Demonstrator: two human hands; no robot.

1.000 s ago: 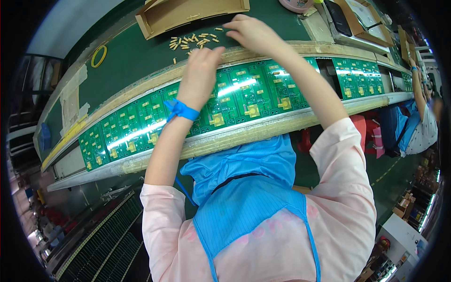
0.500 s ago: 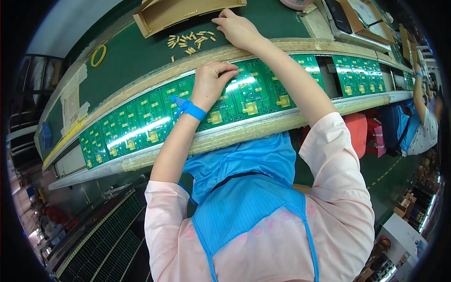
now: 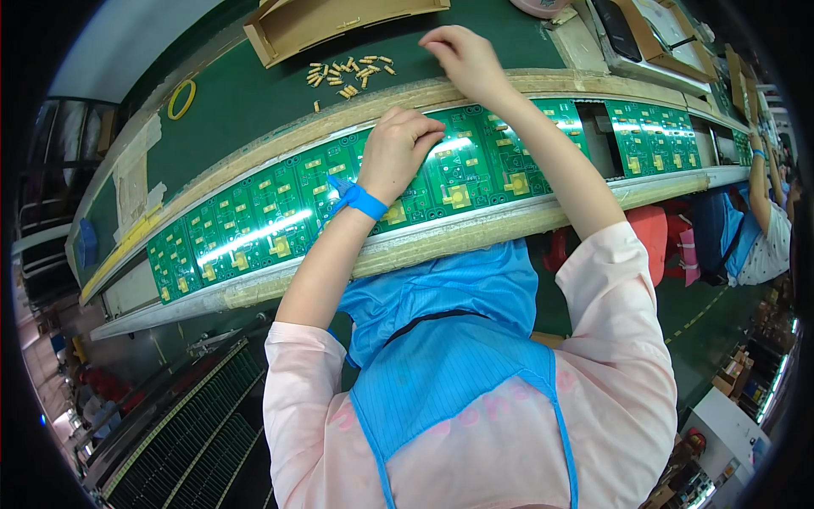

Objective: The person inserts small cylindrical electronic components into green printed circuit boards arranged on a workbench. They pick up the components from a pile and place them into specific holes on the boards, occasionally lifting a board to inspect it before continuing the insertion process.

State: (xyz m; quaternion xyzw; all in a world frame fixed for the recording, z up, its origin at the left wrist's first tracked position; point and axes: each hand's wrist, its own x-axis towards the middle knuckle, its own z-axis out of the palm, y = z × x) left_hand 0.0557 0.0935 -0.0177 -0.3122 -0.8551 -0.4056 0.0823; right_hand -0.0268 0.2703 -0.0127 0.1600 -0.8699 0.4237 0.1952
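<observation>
A row of green circuit boards (image 3: 275, 204) with pale yellow pads lies in a long rail in front of me. My left hand (image 3: 397, 153), with a blue wrist strap (image 3: 360, 200), hovers over the middle boards, thumb and fingertips pinched together. Whatever is in that pinch is too small to make out. Beyond the rail, my right hand (image 3: 468, 66) hangs above the green bench mat, its fingers curled and closed; their contents are hidden. To its left lies a loose pile of small tan cylindrical components with wire leads (image 3: 349, 72).
A cardboard tray (image 3: 339, 25) stands behind the pile. A yellow tape ring (image 3: 181, 100) lies on the mat at left. More boards (image 3: 653, 136) continue right past a gap in the rail. At far right another person's arm (image 3: 757, 182) reaches over the line.
My right hand has moved right, away from the component pile. My left hand has shifted slightly right over the boards, still pinched.
</observation>
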